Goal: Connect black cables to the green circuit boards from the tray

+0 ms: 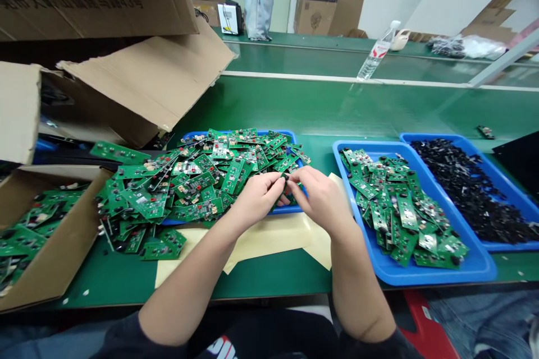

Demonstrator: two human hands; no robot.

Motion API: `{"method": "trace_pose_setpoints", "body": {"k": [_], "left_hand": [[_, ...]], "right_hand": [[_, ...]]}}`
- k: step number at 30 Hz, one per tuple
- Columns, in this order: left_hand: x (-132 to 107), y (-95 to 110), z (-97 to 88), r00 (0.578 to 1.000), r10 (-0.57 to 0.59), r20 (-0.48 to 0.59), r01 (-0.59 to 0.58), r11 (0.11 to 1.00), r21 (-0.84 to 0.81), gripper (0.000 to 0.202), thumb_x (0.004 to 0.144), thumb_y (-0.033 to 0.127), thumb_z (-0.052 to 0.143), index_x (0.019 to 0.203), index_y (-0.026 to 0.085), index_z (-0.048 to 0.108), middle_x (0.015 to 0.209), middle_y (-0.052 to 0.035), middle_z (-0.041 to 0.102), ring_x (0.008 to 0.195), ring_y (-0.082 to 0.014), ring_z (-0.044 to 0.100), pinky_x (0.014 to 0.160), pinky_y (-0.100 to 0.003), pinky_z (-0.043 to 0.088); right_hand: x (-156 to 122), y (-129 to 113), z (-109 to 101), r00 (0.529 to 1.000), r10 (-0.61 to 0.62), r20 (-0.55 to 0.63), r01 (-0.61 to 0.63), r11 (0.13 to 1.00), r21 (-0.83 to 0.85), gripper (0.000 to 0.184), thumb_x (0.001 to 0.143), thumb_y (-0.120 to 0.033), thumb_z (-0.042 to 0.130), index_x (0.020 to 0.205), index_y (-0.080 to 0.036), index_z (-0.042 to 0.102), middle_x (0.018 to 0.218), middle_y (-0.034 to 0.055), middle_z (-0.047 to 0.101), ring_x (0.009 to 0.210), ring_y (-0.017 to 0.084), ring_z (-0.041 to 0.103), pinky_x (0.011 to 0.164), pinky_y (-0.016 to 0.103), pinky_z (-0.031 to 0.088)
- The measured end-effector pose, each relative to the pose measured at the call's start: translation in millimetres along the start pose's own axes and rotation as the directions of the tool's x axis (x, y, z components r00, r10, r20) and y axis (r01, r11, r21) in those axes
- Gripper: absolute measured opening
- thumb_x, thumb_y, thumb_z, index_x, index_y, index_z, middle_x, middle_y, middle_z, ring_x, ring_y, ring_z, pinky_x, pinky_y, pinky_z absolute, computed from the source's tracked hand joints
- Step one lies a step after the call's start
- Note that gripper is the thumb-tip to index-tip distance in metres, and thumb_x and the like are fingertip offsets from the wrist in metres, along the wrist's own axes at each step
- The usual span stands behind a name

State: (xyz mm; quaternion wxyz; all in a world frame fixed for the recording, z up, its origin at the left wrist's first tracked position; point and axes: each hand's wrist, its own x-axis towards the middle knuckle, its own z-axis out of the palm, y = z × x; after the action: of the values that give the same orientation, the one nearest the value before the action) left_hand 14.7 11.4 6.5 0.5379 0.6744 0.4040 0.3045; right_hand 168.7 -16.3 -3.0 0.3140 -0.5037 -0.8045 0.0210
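The left grip (257,197) and right grip (322,197), pinched narrow, meet at a small black part (285,177) back from the table's (278,276) front edge; neither is clearly nearer, its long axis hidden.

Black component (284,177), one: small, dark, held at the meeting fingertips of the left hand (257,196) and right hand (315,193), finer detail too small to tell. Green circuit boards (197,180), many: narrow, rectangular, fitted with red, pale and black parts, heaped loosely at mixed angles over a blue tray (287,210) and spilling past its left side, nearest ones just beside the left hand.
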Motion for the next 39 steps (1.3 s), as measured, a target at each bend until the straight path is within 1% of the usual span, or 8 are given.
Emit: {"method": "trace_pose_setpoints", "body": {"k": [8,13,17,19,22,27,32,39], "left_hand": [[0.3,1.1,0.5,0.999,0.039,-0.029,-0.039,0.999,-0.002,0.032,0.088,0.026,0.04,0.062,0.014,0.054,0.053,0.0015,0.056,0.046,-0.0075,0.055,0.048,-0.017,0.045],[-0.3,1.8,-3.3,0.998,0.02,-0.067,-0.024,0.998,-0.064,0.033,0.088,0.03,0.043,0.064,0.013,0.056,0.054,0.0006,0.058,0.044,-0.0077,0.055,0.047,-0.018,0.046],[0.0,0.4,-4.2,0.993,0.012,-0.121,-0.033,0.985,-0.171,0.032,0.087,0.036,0.046,0.07,0.012,0.06,0.06,-0.0019,0.061,0.049,-0.0102,0.058,0.047,-0.02,0.049],[0.1,0.5,-3.5,0.992,0.0,-0.128,-0.028,0.974,-0.223,0.03,0.085,0.036,0.048,0.081,0.01,0.063,0.061,-0.0018,0.061,0.049,-0.0107,0.058,0.048,-0.021,0.05],[-0.2,1.9,-2.3,0.992,-0.002,-0.125,-0.029,0.969,-0.246,0.031,0.083,0.035,0.052,0.095,0.01,0.064,0.062,-0.0007,0.061,0.049,-0.0101,0.056,0.049,-0.022,0.051],[-1.8,3.5,-0.5,0.994,0.035,-0.102,-0.053,0.982,-0.184,0.03,0.082,0.035,0.052,0.094,0.011,0.066,0.065,-0.0011,0.06,0.053,-0.0115,0.057,0.05,-0.023,0.052],[-3.7,2.4,0.8,0.989,0.129,-0.074,-0.129,0.992,-0.001,0.029,0.086,0.031,0.045,0.089,0.012,0.066,0.065,-0.001,0.057,0.053,-0.0108,0.055,0.052,-0.022,0.051],[-3.1,-4.8,1.4,0.95,0.309,-0.034,-0.283,0.905,0.317,0.033,0.091,0.027,0.037,0.109,0.016,0.063,0.065,-0.0011,0.057,0.061,-0.0132,0.056,0.06,-0.024,0.048]], "right_hand": [[1.2,-2.3,-1.6,0.991,0.106,-0.086,-0.101,0.993,0.059,0.014,0.089,-0.023,0.048,0.08,-0.018,0.058,0.079,0.0059,0.064,0.075,0.018,0.06,0.066,0.029,0.045],[-0.2,7.9,-2.2,0.953,0.226,-0.202,-0.198,0.969,0.15,0.034,0.087,-0.028,0.05,0.119,-0.014,0.052,0.098,0.0121,0.063,0.082,0.021,0.061,0.074,0.037,0.05],[-0.2,6.7,-6.1,0.913,0.236,-0.332,-0.147,0.952,0.27,0.014,0.086,-0.024,0.05,0.09,-0.017,0.061,0.079,0.006,0.062,0.069,0.016,0.058,0.064,0.03,0.048],[0.6,-0.4,-5.8,0.932,0.235,-0.276,-0.126,0.924,0.361,0.016,0.085,-0.023,0.051,0.073,-0.018,0.06,0.067,0.0026,0.059,0.059,0.013,0.053,0.056,0.027,0.045],[2.6,-11.0,-0.8,0.948,0.292,-0.125,-0.192,0.842,0.504,0.018,0.084,-0.025,0.051,0.07,-0.018,0.061,0.065,0.0017,0.061,0.057,0.013,0.054,0.053,0.025,0.044],[7.3,-12.5,6.2,0.855,0.518,-0.043,-0.368,0.662,0.653,0.022,0.08,-0.033,0.056,0.067,-0.017,0.062,0.061,0.0013,0.063,0.053,0.013,0.054,0.052,0.025,0.044],[9.3,-6.9,6.2,0.786,0.616,0.039,-0.431,0.502,0.75,0.022,0.074,-0.037,0.062,0.065,-0.016,0.062,0.06,0.0007,0.061,0.053,0.012,0.051,0.052,0.025,0.043],[10.7,-7.8,7.0,0.76,0.65,0.008,-0.387,0.441,0.81,0.017,0.07,-0.033,0.062,0.063,-0.018,0.059,0.058,-0.0003,0.06,0.053,0.013,0.053,0.052,0.026,0.046]]}}
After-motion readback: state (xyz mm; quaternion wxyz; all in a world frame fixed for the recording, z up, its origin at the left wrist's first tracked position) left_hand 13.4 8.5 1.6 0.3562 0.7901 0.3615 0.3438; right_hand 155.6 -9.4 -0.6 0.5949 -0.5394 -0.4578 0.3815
